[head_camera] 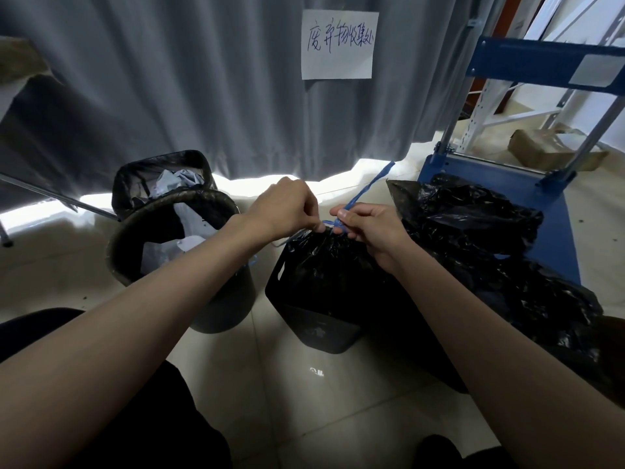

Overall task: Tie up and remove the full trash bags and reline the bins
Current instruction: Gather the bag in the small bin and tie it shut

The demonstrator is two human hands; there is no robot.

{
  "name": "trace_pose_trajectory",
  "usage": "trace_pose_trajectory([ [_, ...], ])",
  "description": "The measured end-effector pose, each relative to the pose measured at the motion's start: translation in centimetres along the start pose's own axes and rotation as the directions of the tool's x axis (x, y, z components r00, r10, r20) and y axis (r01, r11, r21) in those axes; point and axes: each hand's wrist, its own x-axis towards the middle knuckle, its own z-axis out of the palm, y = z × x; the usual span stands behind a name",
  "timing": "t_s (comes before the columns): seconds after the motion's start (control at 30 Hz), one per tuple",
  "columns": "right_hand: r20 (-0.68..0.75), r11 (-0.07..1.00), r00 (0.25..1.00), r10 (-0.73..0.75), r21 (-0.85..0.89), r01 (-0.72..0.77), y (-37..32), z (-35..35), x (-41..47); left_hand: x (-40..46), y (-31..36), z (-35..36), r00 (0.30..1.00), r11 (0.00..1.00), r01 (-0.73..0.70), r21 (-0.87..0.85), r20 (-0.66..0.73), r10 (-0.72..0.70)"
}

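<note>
A black trash bag sits gathered at the top inside a dark square bin in the middle of the floor. Blue drawstrings come out of its neck. My left hand pinches one string at the bag's neck. My right hand grips the other string, whose free end runs up and to the right. To the left stands a round bin with a black liner and white paper inside. Behind it a third lined bin holds crumpled paper.
Filled black bags lie heaped to the right against a blue hand cart. A grey curtain with a handwritten paper sign hangs behind. A cardboard box lies at the far right. Pale floor tiles lie below the bins.
</note>
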Motion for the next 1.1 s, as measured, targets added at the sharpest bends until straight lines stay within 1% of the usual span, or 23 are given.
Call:
trace_pose_trajectory([
  [0.1, 0.001, 1.0, 1.0, 0.01, -0.013, -0.01, -0.1, 0.0, 0.0, 0.0, 0.4, 0.4, 0.999, 0.995, -0.023, -0.095, -0.042, 0.019],
  [0.17, -0.001, 1.0, 1.0, 0.003, -0.014, -0.003, 0.0, 0.0, 0.0, 0.0, 0.5, 1.0, 0.999, 0.984, -0.032, -0.177, -0.036, 0.026],
  [0.3, -0.02, 1.0, 1.0, -0.004, 0.008, 0.004, -0.2, 0.2, -0.1, -0.3, 0.8, 2.0, 0.999, 0.927, -0.002, -0.376, -0.04, -0.014],
  [0.47, -0.051, 1.0, 0.999, 0.0, 0.003, 0.0, -0.1, 0.1, -0.1, -0.6, 1.2, 3.1, 0.99, 0.9, 0.014, -0.436, -0.119, -0.073],
  [0.6, -0.082, 0.999, 0.997, -0.012, -0.032, 0.009, -0.2, 0.2, 0.0, -0.8, 1.7, 3.9, 0.969, 0.928, -0.01, -0.372, -0.234, -0.083],
  [0.7, -0.143, 0.997, 0.99, -0.019, -0.079, 0.008, 0.0, 0.5, 0.2, -0.9, 2.0, 4.0, 0.961, 0.95, -0.058, -0.308, -0.273, -0.029],
  [0.83, -0.18, 0.992, 0.983, 0.03, -0.115, -0.052, 0.5, 0.7, 0.4, -1.2, 2.1, 4.3, 0.965, 0.986, -0.07, -0.154, -0.26, 0.028],
  [0.97, -0.215, 0.988, 0.974, 0.069, -0.123, -0.097, 0.8, 0.6, 0.8, -1.5, 2.5, 4.7, 0.962, 0.993, -0.114, 0.008, -0.248, 0.112],
  [1.1, -0.241, 0.987, 0.968, 0.063, -0.13, -0.096, 1.1, 0.2, 0.8, -1.4, 2.9, 4.6, 0.966, 0.977, -0.179, 0.117, -0.166, 0.197],
])
